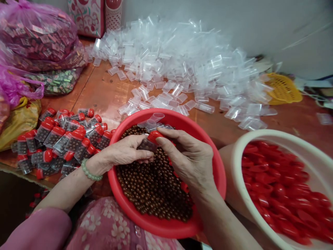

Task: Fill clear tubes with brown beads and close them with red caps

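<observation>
My left hand [130,151] grips a small clear plastic container [147,145] holding dark balls, tilted above a red basin [166,231]. With thumb and fingers my right hand [191,156] pinches a red cap [155,136] at the container's upper end; whether the cap is fully seated I cannot tell. More red caps show partly under my right hand. Shiny brown balls [153,194] fill much of the basin. A few empty clear containers [156,118] lie inside its far rim.
Filled, red-capped containers [70,139] are piled at the left. Empty clear containers [182,62] heap along the wall. A cream tub [238,166] of red caps stands at right. A yellow basket [283,88] sits behind it; purple bags [39,34] stand far left.
</observation>
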Motion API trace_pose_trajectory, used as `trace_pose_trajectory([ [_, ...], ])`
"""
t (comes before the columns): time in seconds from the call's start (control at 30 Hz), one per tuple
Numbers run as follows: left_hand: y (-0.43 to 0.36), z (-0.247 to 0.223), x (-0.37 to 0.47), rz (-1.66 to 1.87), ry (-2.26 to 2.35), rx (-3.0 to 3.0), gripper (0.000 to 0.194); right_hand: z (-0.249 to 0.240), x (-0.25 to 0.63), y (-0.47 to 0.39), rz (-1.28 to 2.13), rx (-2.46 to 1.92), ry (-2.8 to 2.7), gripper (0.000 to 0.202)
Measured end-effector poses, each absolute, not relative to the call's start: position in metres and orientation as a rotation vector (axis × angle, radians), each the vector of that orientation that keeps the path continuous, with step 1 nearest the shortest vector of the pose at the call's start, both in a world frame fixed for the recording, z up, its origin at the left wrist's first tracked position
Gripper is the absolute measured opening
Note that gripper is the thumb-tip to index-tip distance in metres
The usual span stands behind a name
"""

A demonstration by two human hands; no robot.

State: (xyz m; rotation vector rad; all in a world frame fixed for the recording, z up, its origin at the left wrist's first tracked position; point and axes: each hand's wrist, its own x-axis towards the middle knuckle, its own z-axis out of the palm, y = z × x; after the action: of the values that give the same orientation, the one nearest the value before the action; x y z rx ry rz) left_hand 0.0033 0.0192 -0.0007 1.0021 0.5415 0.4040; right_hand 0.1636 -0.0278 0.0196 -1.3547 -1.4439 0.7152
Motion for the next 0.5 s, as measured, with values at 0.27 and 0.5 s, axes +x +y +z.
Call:
trace_pose_trajectory([
  [0.27, 0.019, -0.002, 0.005, 0.416, 0.477, 1.082, 0.010, 0.008, 0.151, -0.034, 0.574, -1.393, -1.339, 0.013],
  [0.5, 0.020, -0.002, 0.003, 0.381, 0.518, 1.087, 0.012, 0.016, 0.167, -0.030, 0.485, -1.403, -1.666, 0.012],
])
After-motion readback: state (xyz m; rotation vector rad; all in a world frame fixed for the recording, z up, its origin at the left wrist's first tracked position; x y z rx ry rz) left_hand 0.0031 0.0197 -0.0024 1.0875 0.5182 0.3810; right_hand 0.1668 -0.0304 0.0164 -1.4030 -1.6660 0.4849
